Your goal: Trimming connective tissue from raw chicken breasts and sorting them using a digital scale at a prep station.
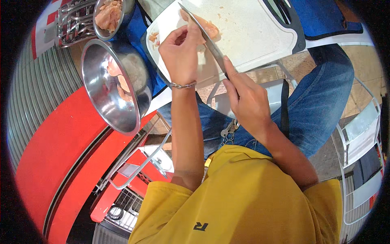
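My left hand [184, 50] is over the left part of a white cutting board [256, 39], its fingertips pinching a piece of raw meat [210, 28] that looks like chicken. In my right hand [248, 97] is the dark handle of a kitchen knife [210, 42]. Its long blade runs diagonally along the meat, beside my left fingers, tip pointing away from me. My left hand partly hides the meat, so the depth of any cut cannot be seen. Small meat scraps [153, 37] lie at the board's left edge.
Left of the board, a large steel bowl [96, 82] holds several meat pieces [123, 84]. Beyond it, a smaller steel bowl [100, 30] contains more raw meat [109, 16], beside a metal rack [76, 23]. Blue cloth [323, 19] lies at right; a metal-framed chair [361, 134] stands beside me.
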`<state>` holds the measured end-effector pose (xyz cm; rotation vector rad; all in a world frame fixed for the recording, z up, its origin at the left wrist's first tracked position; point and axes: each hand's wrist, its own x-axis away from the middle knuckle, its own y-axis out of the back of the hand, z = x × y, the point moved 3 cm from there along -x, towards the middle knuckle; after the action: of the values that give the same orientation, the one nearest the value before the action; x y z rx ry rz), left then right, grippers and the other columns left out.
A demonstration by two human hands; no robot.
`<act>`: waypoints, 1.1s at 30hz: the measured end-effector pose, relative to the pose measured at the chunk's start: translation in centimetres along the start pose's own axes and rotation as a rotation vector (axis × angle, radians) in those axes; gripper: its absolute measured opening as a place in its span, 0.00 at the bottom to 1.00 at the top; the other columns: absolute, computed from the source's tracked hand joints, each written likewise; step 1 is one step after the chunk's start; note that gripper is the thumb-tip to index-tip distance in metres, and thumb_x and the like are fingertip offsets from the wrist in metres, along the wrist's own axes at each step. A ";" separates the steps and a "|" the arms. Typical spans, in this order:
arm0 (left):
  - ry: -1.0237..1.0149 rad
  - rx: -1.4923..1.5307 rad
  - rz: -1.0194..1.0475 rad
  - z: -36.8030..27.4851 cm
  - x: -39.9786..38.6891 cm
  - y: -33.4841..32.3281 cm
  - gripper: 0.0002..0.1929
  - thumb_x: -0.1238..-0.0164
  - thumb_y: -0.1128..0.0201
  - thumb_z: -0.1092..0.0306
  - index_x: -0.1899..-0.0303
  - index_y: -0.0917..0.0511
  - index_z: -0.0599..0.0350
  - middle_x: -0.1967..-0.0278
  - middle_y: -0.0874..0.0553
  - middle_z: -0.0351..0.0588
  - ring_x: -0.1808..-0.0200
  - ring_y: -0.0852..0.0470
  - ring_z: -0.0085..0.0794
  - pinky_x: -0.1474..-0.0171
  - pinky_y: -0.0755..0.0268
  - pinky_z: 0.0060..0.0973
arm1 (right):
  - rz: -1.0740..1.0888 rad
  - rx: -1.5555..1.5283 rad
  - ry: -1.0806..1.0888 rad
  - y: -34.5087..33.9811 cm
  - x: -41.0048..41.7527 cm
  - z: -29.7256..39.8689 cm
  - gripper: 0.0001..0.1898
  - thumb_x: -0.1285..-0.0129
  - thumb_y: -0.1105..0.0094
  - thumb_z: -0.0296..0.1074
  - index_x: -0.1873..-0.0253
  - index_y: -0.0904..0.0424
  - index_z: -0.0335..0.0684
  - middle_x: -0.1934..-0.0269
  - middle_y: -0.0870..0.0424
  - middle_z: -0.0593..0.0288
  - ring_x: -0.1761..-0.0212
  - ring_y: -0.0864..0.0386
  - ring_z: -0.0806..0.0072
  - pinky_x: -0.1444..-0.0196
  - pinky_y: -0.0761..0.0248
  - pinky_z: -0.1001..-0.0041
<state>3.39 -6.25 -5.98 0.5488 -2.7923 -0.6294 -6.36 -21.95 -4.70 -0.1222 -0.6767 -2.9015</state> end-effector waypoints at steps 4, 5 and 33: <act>0.007 -0.124 -0.062 1.7 -0.9 2.3 0.14 0.36 0.29 0.67 0.60 0.15 0.73 0.71 0.13 0.44 0.70 0.18 0.18 0.66 0.26 0.19 | 0.061 -0.057 -0.049 0.7 -0.4 -0.3 0.26 0.31 0.41 0.27 0.29 0.31 0.36 0.56 0.16 0.40 0.57 0.18 0.46 0.57 0.25 0.61; 0.006 -0.123 -0.064 2.2 -1.0 2.7 0.14 0.36 0.29 0.67 0.60 0.15 0.73 0.71 0.13 0.44 0.70 0.18 0.18 0.66 0.26 0.19 | 0.062 -0.088 -0.061 0.9 -0.6 -0.5 0.25 0.31 0.41 0.27 0.29 0.30 0.36 0.55 0.16 0.39 0.56 0.17 0.47 0.55 0.25 0.63; -0.572 -0.431 0.226 1.1 -1.6 1.4 0.31 0.26 0.46 0.59 0.26 0.39 0.62 0.23 0.41 0.59 0.20 0.49 0.52 0.22 0.63 0.49 | 0.073 -0.347 -0.347 6.7 0.0 -3.7 0.23 0.29 0.43 0.29 0.31 0.27 0.37 0.56 0.12 0.48 0.58 0.14 0.67 0.50 0.25 0.70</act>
<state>4.09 -3.99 -6.53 -0.0497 -2.9928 -1.4745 -5.33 -29.57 -5.14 -0.6882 -0.1962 -2.9220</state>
